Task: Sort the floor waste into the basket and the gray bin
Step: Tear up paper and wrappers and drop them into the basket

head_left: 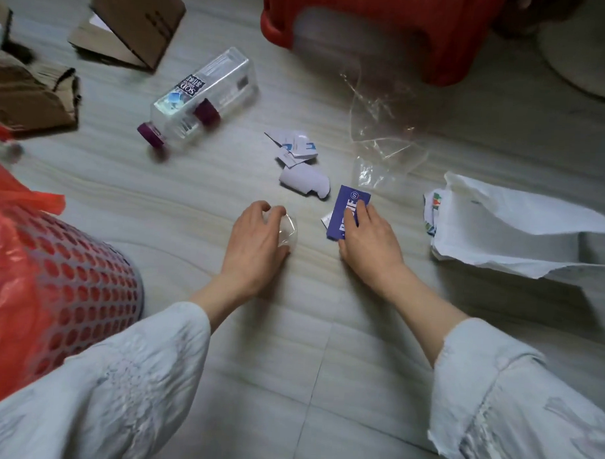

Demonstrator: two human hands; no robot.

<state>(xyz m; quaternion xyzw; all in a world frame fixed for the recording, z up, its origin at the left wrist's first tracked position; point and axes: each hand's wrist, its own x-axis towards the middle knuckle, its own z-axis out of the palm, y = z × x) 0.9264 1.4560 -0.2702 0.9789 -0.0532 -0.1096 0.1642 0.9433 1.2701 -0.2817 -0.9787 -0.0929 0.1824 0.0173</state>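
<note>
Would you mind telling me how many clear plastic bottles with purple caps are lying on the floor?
2. Both lie side by side on the floor, up and left of the hands: the nearer bottle with its cap toward the basket, and the farther bottle right behind it. Others may lie outside the view.

A red plastic stool [377, 22] stands at the top of the pale tiled floor [262, 365]. A round, pale base [585, 57] sits in the top right corner.

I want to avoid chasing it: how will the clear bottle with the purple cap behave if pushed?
The clear bottle looks empty, so probably light. It lies on its side on smooth tile, so it may slide easily. Its body seems squarish, so rolling is perhaps less likely.
</note>
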